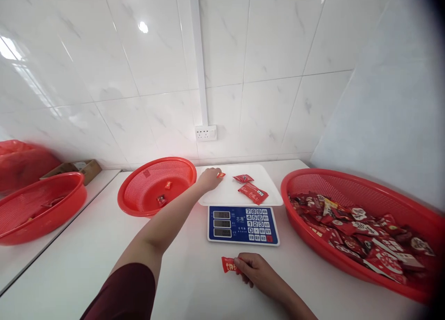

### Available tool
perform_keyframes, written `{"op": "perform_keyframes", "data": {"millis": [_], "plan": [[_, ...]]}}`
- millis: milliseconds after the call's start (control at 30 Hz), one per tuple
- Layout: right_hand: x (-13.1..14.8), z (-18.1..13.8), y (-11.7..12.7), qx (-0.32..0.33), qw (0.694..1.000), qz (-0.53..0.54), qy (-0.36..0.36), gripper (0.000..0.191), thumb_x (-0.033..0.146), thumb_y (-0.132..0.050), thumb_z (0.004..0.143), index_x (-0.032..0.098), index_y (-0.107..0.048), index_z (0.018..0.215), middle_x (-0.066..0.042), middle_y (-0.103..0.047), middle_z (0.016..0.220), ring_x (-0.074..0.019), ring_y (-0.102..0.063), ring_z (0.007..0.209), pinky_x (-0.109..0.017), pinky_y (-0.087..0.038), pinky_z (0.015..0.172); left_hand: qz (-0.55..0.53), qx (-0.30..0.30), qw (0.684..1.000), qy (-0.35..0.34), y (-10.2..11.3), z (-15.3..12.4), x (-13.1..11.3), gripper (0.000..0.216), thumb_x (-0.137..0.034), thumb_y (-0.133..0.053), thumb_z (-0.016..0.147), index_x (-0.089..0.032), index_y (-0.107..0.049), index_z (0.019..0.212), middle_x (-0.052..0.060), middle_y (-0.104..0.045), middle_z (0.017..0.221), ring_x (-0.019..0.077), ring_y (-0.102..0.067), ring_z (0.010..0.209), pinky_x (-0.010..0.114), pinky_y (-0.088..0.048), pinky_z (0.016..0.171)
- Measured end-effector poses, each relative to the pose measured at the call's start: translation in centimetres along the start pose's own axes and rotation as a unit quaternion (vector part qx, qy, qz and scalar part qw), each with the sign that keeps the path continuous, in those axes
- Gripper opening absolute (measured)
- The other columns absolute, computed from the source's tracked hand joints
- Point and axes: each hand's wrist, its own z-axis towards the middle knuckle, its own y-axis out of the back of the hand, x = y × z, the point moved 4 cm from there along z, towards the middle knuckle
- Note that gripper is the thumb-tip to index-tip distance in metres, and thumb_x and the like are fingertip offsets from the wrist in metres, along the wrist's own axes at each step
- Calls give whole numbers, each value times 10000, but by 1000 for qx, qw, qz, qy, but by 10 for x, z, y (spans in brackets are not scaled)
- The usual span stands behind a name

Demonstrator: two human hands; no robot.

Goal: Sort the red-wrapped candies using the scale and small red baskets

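Note:
My left hand (209,179) reaches over the left part of the white scale tray (222,197), its fingers closed on a small red wrapped candy (221,175). Two more red packets lie on that tray: a smaller packet (243,178) and a longer packet (255,193). In front of the scale's blue keypad panel (243,225), my right hand (254,270) pinches a red candy packet (229,265) with yellow lettering between thumb and fingers, above the white table.
A large red basket (354,185) full of red packets stands on the right. Left of the scale is a red basket (134,190) with a few candies. Farther left are another red basket (74,199), a red bag (28,164) and a cardboard box (88,171). A socket (206,133) is on the tiled wall.

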Motion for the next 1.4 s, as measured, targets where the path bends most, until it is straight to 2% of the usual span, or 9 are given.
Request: {"op": "perform_keyframes", "data": {"millis": [200, 400, 500, 600, 800, 967, 1167, 1267, 1400], "plan": [[3, -2, 1, -8, 1000, 8, 3, 453, 605, -442, 799, 186, -465, 629, 18, -491, 564, -95, -447, 509, -212, -342, 478, -20, 30, 999, -22, -18, 31, -14, 328, -319, -538, 884, -160, -533, 1170, 91, -561, 1176, 207, -583, 992, 417, -506, 829], [5, -3, 0, -11, 1000, 10, -3, 445, 602, -469, 785, 186, -480, 627, 21, -490, 560, -94, -444, 502, -210, -340, 474, -56, 101, 985, -128, -24, 37, -59, 426, -444, -410, 918, -243, -465, 1289, 83, -483, 1341, 221, -488, 1187, 405, -416, 978], [4, -2, 0, -13, 1000, 6, -5, 432, 582, -469, 797, 184, -489, 632, 24, -488, 558, -89, -438, 499, -204, -336, 473, -46, 167, 970, -173, -29, 30, -79, 644, -619, -505, 783, -324, -406, 1347, 68, -325, 1477, 292, -305, 1340, 462, -309, 1055], [3, -1, 0, -13, 1000, 6, -7, 414, 556, -471, 808, 180, -492, 637, 22, -492, 562, -87, -434, 503, -202, -336, 475, -28, 206, 960, -188, -30, 25, -88, 796, -667, -605, 649, -332, -412, 1345, 76, -204, 1526, 351, -168, 1382, 546, -219, 1072], [3, -2, 0, -13, 1000, 6, -3, 407, 543, -464, 817, 178, -490, 637, 21, -488, 563, -92, -437, 510, -207, -336, 478, -13, 226, 960, -167, -28, 29, -88, 866, -671, -643, 581, -308, -422, 1336, 111, -243, 1487, 401, -241, 1325, 552, -306, 1011], [4, -1, 0, -14, 1000, -2, -8, 421, 559, -465, 808, 179, -485, 630, 22, -483, 560, -90, -431, 508, -205, -336, 477, -31, 196, 969, -148, -28, 31, -90, 757, -618, -711, 532, -219, -532, 1150, 152, -436, 1293, 377, -423, 1178, 479, -422, 906], [3, -1, 0, -14, 1000, -5, -4, 435, 583, -471, 800, 184, -485, 629, 25, -485, 563, -87, -429, 498, -204, -340, 476, -96, 115, 981, -126, -21, 18, -79, 524, -480, -744, 589, -221, -494, 971, 71, -557, 1089, 222, -608, 898, 332, -502, 736], [3, -2, 0, -15, 1000, -4, -1, 442, 594, -471, 796, 184, -490, 633, 23, -493, 566, -87, -430, 494, -207, -346, 478, -116, 46, 988, -97, -3, 7, -59, 455, -384, -741, 624, -231, -476, 960, 49, -579, 1040, 210, -620, 877, 322, -504, 715], [5, -4, 0, -11, 1000, -4, -2, 447, 600, -467, 792, 184, -481, 631, 20, -491, 568, -89, -429, 499, -207, -342, 479, -108, -63, 992, -20, 35, -14, -7, 430, -338, -687, 696, -243, -440, 1035, 69, -551, 1141, 218, -604, 936, 337, -506, 748]]}}
